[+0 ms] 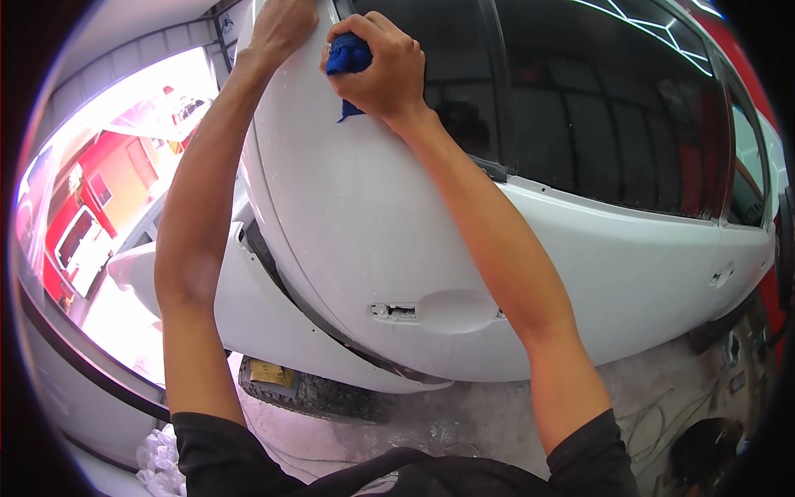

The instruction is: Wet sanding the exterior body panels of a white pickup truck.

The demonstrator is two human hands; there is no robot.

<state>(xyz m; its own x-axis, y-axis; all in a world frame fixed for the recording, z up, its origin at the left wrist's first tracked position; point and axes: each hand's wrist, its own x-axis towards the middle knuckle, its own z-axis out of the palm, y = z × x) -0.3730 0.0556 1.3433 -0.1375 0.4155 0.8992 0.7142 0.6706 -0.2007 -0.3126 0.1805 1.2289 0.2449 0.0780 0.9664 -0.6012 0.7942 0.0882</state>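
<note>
My right hand (377, 70) grips a bunched blue cloth (348, 53) against the white car body (348, 207), just left of the dark side window (604, 108). The cloth's loose corner hangs below my fingers. At the top edge of the view, my left hand (281, 25) rests on the white pillar, its fingers partly out of sight. A door handle recess (447, 311) lies between my forearms, with an exposed opening (396, 311) and no handle visible. A rear door (654, 273) extends to the right.
A detached-looking white panel (290, 340) sits low left, above a tire (323, 398) with a yellow label. Clear plastic (157, 450) lies bottom left. Cables (654, 422) cross the concrete floor. A bright opening at left shows red walls (132, 166).
</note>
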